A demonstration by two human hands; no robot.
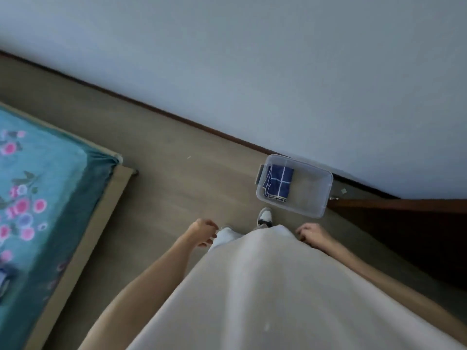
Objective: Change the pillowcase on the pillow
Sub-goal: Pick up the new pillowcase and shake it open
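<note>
A folded dark blue pillowcase with white grid lines (278, 183) lies in the left half of a clear plastic bin (313, 198) on the floor by the wall. I stand just short of the bin. My left hand (204, 232) hangs at my side with loosely curled fingers and holds nothing. My right hand (312, 234) hangs the same way beside my light shirt, also holding nothing. No pillow is in view.
A bed with a teal flowered sheet (38, 198) on a low wooden frame (101, 213) fills the left side. A pale wall with a dark skirting board (177, 117) runs across behind the bin. Dark wooden furniture (409, 228) stands at the right.
</note>
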